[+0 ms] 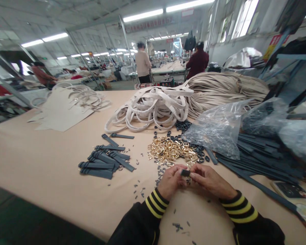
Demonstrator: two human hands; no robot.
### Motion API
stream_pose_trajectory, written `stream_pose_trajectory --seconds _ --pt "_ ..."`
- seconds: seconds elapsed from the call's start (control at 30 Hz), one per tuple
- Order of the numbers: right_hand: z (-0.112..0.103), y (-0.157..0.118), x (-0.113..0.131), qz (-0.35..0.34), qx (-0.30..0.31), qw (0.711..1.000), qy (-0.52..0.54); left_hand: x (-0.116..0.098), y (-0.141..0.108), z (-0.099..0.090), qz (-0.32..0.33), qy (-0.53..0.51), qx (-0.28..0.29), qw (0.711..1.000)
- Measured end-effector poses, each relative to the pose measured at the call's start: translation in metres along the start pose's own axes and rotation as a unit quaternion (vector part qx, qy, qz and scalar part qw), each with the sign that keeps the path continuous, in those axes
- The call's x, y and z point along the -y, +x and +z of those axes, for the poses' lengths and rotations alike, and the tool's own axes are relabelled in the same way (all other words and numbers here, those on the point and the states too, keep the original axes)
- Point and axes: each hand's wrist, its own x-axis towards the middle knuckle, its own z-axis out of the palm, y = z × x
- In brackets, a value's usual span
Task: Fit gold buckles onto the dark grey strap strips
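Two hands, left hand (pixel 171 182) and right hand (pixel 209 180), pinch a small dark strap piece (pixel 185 173) over the desk (pixel 40 160), just below a heap of gold buckles (pixel 169 149). It seems light and fairly stiff; its edges offer the easiest hold.

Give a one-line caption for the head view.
Left hand and right hand pinch a dark strap piece beside gold buckles.

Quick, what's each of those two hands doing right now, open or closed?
Left hand: closed, pinching a small dark grey piece at the fingertips.
Right hand: closed, pinching the same piece from the other side.
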Motion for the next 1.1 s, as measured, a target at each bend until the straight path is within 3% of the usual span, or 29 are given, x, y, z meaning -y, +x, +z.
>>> stream_pose_trajectory --seconds 0.13,0.37,0.57,0.9,1.1 --pt "0.003 -0.001 -0.002 -0.016 0.023 0.999 -0.017 0.006 0.001 -0.002 -0.020 0.034 0.047 0.998" --pt "0.004 -0.003 -0.012 0.081 0.081 0.993 0.023 0.005 0.003 -0.006 -0.048 0.058 0.065 0.995" --pt "-0.010 -0.008 -0.002 0.089 0.159 0.981 0.062 0.001 0.005 -0.008 -0.031 0.099 0.014 0.994" --pt "-0.009 -0.007 -0.009 0.085 0.140 0.983 0.083 0.005 0.005 -0.005 0.010 0.153 -0.022 0.988" --pt "-0.003 -0.005 -0.009 0.067 0.101 0.993 0.003 0.000 0.006 -0.006 -0.075 0.185 0.014 0.980"
